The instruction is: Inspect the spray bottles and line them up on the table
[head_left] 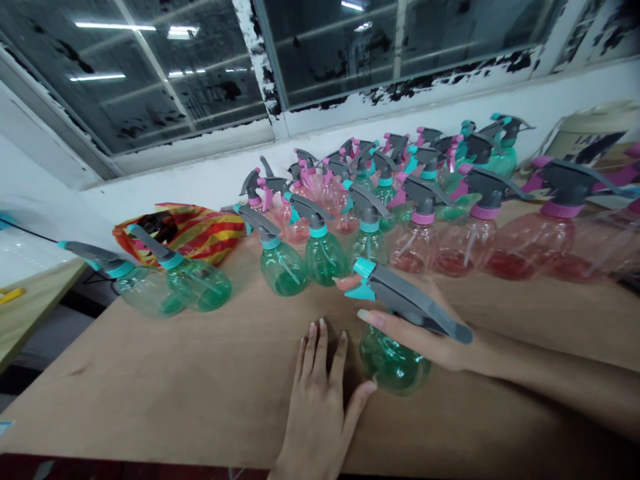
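My right hand [425,333] is wrapped around the neck of a green spray bottle [393,363], under its grey trigger head [410,300] with a teal nozzle. The bottle stands on the brown table [175,373] near me. My left hand [320,387] lies flat on the table with fingers stretched out, its thumb touching the bottle's base. It holds nothing.
Several green spray bottles [283,267] and pink spray bottles [467,250] stand in rows behind, up to the white wall. Two green bottles [197,283] sit at the left by a red and yellow striped bag [200,230]. A beige bucket [590,133] stands far right.
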`<state>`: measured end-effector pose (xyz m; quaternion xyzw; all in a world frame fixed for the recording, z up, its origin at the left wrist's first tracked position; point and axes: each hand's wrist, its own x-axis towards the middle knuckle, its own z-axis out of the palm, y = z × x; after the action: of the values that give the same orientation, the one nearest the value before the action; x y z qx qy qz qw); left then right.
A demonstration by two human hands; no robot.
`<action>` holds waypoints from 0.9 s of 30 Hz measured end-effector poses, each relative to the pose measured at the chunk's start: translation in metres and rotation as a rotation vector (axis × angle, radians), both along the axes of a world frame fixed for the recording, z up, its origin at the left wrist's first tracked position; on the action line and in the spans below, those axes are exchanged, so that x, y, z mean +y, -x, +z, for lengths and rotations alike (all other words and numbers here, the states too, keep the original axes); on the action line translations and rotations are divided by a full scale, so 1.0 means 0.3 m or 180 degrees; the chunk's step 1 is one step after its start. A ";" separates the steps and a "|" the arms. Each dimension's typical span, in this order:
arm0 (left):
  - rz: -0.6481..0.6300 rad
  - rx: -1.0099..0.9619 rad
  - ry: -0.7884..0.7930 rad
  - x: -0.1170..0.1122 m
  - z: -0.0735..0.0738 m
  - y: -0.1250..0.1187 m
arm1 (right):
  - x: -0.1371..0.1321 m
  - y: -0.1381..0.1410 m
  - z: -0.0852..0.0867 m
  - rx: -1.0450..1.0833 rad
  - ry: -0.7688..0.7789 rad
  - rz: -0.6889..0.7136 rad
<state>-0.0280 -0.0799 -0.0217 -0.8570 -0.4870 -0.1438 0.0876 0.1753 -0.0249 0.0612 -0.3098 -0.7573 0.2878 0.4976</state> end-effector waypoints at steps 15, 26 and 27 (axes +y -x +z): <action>-0.0013 0.0119 -0.0120 0.003 0.003 -0.002 | 0.007 -0.004 0.018 -0.0142 0.0050 0.0148; -0.0006 -0.0009 0.0023 0.001 0.008 -0.003 | 0.006 0.004 0.028 -0.0080 0.0038 0.0024; -0.0003 -0.0021 0.0043 0.001 0.009 -0.002 | 0.006 0.004 0.027 -0.0078 0.0061 0.0038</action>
<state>-0.0273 -0.0797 -0.0189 -0.8573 -0.4878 -0.1434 0.0801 0.1741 -0.0230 0.0693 -0.3135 -0.7624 0.2942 0.4836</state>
